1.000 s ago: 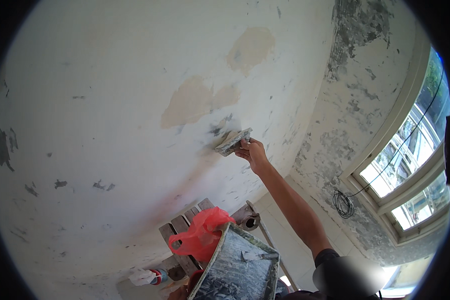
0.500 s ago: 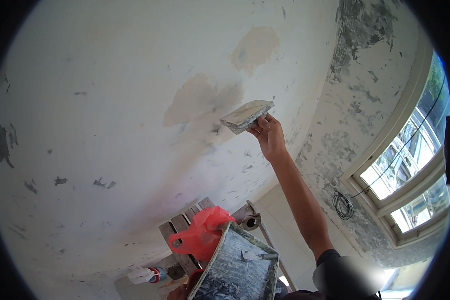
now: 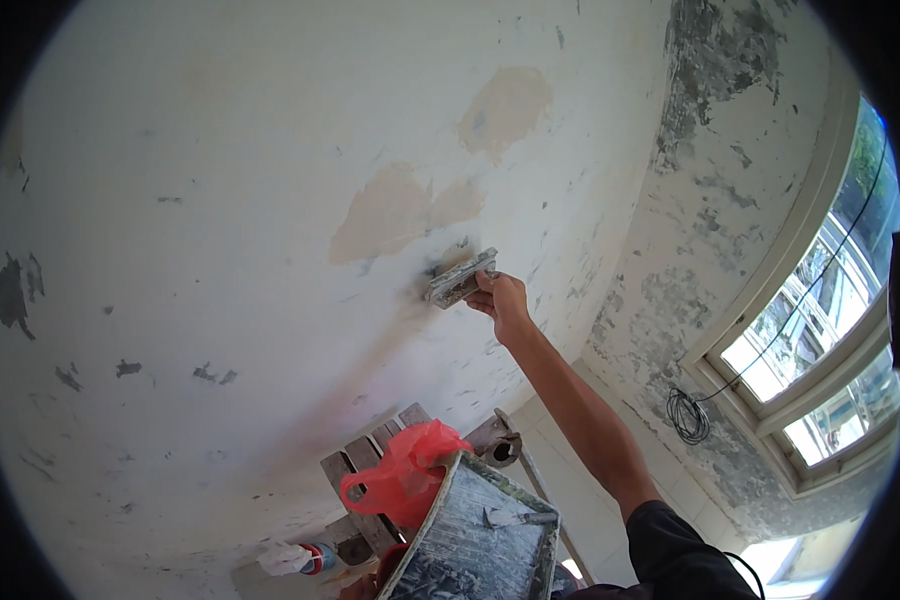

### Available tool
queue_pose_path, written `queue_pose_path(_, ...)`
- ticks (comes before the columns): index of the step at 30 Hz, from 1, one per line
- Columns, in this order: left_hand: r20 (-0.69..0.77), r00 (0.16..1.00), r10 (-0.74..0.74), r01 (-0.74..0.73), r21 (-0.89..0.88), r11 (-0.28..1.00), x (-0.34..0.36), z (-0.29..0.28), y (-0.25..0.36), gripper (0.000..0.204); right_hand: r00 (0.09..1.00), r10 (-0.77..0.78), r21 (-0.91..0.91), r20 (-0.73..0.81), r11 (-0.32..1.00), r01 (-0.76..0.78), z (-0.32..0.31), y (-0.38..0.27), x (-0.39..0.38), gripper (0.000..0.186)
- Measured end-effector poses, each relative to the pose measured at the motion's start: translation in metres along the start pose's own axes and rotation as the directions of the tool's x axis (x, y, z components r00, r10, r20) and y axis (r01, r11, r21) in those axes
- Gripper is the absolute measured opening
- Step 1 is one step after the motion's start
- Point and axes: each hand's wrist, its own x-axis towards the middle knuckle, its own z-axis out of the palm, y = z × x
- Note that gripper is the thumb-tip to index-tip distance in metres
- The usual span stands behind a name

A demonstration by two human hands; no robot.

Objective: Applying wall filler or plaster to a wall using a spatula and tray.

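My right hand (image 3: 500,300) grips a putty-caked plastering trowel (image 3: 455,284) from behind, fingers wrapped round it. The trowel's face is turned to the white wall (image 3: 230,290), with its far edge at a smeared grey spot just below two beige patches (image 3: 390,212). At the bottom, a tilted, putty-coated rectangular tray (image 3: 470,550) holds a small putty knife (image 3: 520,518). What shows of my left hand (image 3: 358,588) is a small part beside the tray's left edge; its fingers are hidden.
A red plastic bag (image 3: 410,470) lies behind the tray, over a slatted wooden bench (image 3: 342,472). Left of it stands a blue-and-red can (image 3: 320,558) with white material beside it. A window (image 3: 820,320) and a coiled black cable (image 3: 687,415) are on the right wall.
My right hand has moved down and left with the trowel. The trowel has turned from showing its flat face to a steeper angle toward the wall. The tray has barely moved.
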Motion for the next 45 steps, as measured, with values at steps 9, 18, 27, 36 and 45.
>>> queue_pose_path(9,0.096,0.995,-0.025,0.044,-0.2,0.979,0.0,-0.001,0.006,0.073,0.959,-0.266,0.138,0.099,0.958,0.251,0.024,-0.087,-0.017,0.012)
queue_pose_path(18,0.058,0.998,0.011,-0.007,-0.073,0.997,0.009,-0.002,-0.017,0.067,0.999,-0.051,0.032,0.013,0.998,0.051,0.002,0.006,-0.027,0.02)
queue_pose_path(27,-0.001,1.0,0.009,-0.009,0.002,1.0,-0.001,0.003,0.012,0.068,1.0,-0.023,0.021,-0.007,1.0,0.023,0.058,-0.029,-0.028,0.019)
queue_pose_path(36,-0.024,0.999,-0.047,0.049,0.096,0.994,0.007,0.0,-0.005,0.07,0.959,-0.228,0.195,0.168,0.961,0.195,0.022,-0.016,-0.065,0.02)
queue_pose_path(45,0.009,0.999,0.051,-0.051,0.055,0.997,0.003,0.0,-0.005,0.069,0.992,0.128,0.007,0.021,0.992,-0.128,0.025,0.076,-0.038,0.015)
